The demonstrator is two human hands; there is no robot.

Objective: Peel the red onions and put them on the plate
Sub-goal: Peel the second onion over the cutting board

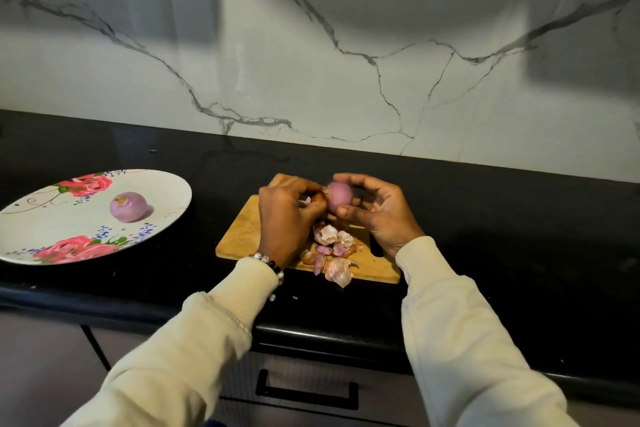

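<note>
Here, both hands, left hand [289, 210] and right hand [377, 210], grip an onion [339, 197] above black counter [485, 218]; marble wall [346, 62].

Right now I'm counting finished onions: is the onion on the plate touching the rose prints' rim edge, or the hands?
Apart. The head view shows the peeled onion lying alone mid-plate, dark countertop separating it from both hands.

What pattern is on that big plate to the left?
The plate is white with pink roses, green leaves and small blue sprigs, seen in the head view.
</note>
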